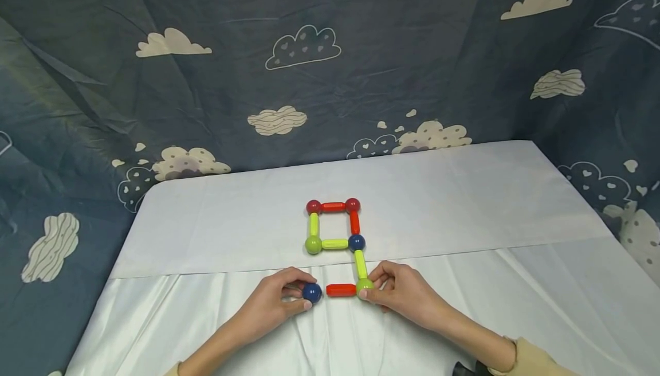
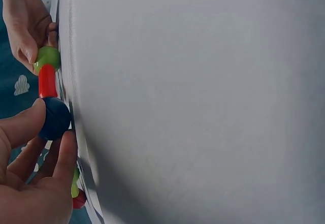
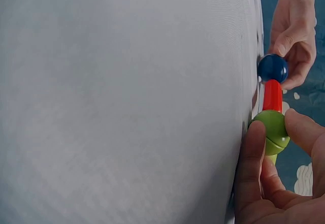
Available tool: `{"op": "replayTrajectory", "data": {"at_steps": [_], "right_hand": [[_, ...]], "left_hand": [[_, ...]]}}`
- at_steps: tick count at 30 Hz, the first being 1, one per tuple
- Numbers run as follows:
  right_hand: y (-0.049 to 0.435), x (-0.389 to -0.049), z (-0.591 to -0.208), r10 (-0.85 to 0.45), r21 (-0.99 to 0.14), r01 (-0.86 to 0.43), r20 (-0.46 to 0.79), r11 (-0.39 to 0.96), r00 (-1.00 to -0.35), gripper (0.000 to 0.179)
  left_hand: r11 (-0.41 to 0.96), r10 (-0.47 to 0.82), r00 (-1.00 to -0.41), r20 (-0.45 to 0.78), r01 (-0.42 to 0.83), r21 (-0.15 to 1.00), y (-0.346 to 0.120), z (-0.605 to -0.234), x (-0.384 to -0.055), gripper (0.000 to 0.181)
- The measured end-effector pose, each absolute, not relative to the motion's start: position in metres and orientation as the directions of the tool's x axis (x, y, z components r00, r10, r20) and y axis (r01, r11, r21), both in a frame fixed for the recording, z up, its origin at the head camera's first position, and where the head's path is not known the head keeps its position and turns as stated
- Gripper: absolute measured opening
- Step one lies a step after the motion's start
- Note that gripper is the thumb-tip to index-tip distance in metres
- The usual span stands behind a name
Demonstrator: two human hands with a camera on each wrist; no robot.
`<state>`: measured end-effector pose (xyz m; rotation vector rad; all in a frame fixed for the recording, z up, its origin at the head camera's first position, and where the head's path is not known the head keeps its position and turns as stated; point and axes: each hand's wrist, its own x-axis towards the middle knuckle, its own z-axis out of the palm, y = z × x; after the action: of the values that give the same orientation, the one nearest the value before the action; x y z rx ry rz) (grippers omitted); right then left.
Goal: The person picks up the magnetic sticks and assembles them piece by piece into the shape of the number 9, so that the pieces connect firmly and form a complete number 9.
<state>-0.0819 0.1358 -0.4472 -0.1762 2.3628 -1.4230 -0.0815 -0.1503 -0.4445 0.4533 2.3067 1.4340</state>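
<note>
My left hand (image 1: 278,301) pinches a dark blue ball (image 1: 311,292) between thumb and fingers. A small gap parts that ball from the free end of a red rod (image 1: 341,290) in the head view. At the rod's other end is a green ball (image 1: 364,287), which my right hand (image 1: 407,296) pinches. From the green ball a yellow-green rod (image 1: 360,264) runs up to another blue ball (image 1: 356,242). That one is a corner of a square of rods and balls, with two red balls along its far side and a green ball (image 1: 313,244) at its near left corner.
A white cloth (image 1: 464,204) covers the table, with creases in its nearer part. Behind and at the sides hangs a dark blue curtain (image 1: 402,61) with a cloud print. Something black (image 1: 470,369) shows by the right sleeve at the bottom edge.
</note>
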Motion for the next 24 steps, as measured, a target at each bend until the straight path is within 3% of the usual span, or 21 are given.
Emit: {"op": "replayTrajectory", "data": {"at_steps": [24], "right_hand": [[0.1350, -0.0821, -0.4469, -0.288, -0.864, 0.075, -0.247, 0.498, -0.925, 0.037]], "left_hand": [[0.460, 0.431, -0.891, -0.142, 0.081, 0.884, -0.1423, -0.4508, -0.0817, 0.034]]}}
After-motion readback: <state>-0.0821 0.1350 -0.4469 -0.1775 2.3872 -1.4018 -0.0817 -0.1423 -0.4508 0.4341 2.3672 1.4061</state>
